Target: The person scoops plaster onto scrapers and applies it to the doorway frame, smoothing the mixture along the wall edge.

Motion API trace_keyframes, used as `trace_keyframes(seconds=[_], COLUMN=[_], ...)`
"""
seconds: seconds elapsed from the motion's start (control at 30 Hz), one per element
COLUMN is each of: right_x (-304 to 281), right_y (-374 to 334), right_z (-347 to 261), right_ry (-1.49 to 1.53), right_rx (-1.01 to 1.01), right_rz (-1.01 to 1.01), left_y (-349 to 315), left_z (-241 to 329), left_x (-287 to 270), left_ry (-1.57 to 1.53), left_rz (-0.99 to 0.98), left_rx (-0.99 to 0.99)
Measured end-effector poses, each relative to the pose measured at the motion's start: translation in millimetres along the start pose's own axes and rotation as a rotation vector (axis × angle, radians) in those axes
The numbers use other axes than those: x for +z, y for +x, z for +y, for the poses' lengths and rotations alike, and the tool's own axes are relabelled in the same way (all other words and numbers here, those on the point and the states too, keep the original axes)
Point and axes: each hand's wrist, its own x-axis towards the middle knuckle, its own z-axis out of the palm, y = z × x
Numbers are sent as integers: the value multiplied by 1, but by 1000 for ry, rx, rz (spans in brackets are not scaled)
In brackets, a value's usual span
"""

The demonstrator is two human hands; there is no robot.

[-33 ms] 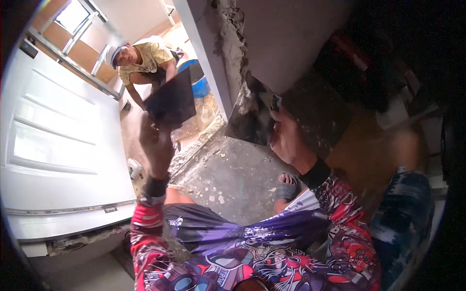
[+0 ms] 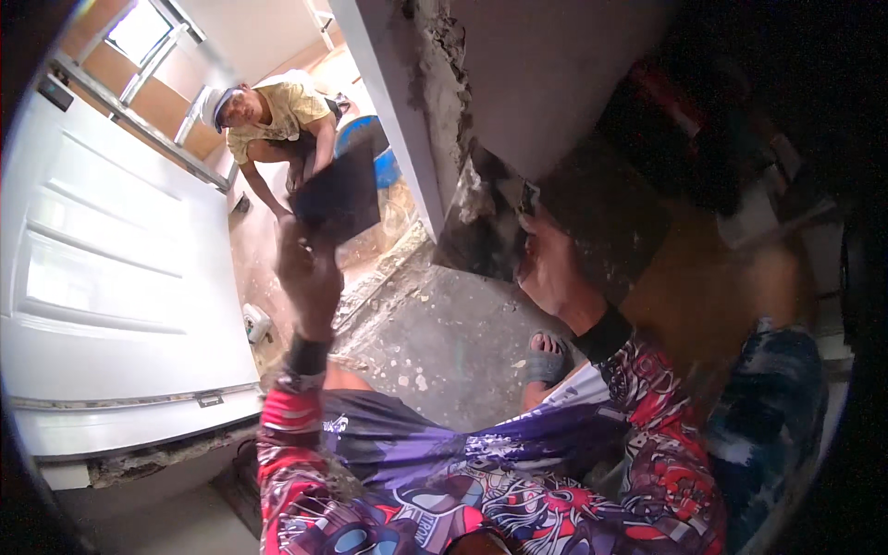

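Observation:
My left hand [image 2: 310, 282], blurred by motion, is closed around the near edge of a dark, flat, square plate [image 2: 339, 194], raised in the doorway in front of a crouching person. Its exact kind does not show. My right hand [image 2: 553, 268] grips a second dark flat plate [image 2: 486, 259] by its right side, close to the foot of the wall. Grey mortar [image 2: 474, 199] shows at that plate's upper part; I cannot tell whether it lies on the plate or on the wall edge behind.
Facing me, a person [image 2: 287, 106] in a yellow shirt and cap crouches beside a blue bucket [image 2: 387, 168]. A white panelled door [image 2: 111, 240] fills the left. The rough, broken wall edge [image 2: 446, 74] rises ahead. Another person's leg [image 2: 768, 407] is at the right.
My left hand and its plate have shifted slightly to the right, and the plate sits a little lower. My right hand and its plate have hardly moved.

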Motion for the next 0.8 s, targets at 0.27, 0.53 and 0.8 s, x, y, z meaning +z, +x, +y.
trace_keyframes(seconds=[0.27,0.53,0.8], right_x=[-11,-12,-6], right_y=[-11,-25,-18], right_z=[-15,-24,-23], right_ry=[30,2,32], right_rx=[-67,-137,-103], right_rz=[18,-2,-17], left_y=[4,70,67], left_z=[8,48,57], left_x=[61,7,30], left_ry=[-68,372,611], left_rz=[31,-335,-585], left_rx=[317,750,835])
